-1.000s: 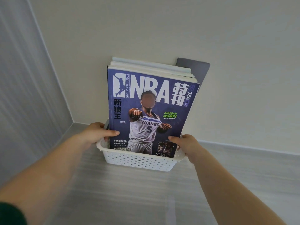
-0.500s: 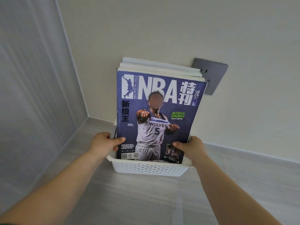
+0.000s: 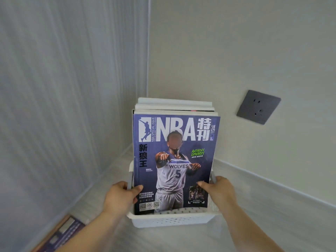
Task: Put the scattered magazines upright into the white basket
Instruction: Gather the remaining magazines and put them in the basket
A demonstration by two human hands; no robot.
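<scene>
Left hand (image 3: 121, 198) clamps left side of white basket (image 3: 171, 220), thumb on NBA magazine (image 3: 174, 160) cover; right hand (image 3: 219, 190) grips right side likewise. Magazines stand upright inside (several behind), near wall socket (image 3: 258, 106).

Person, head view: two bare forearms, left hand (image 3: 122, 198) and right hand (image 3: 221, 192) uncovered; no sleeve, glove, ring or watch was visible.
</scene>
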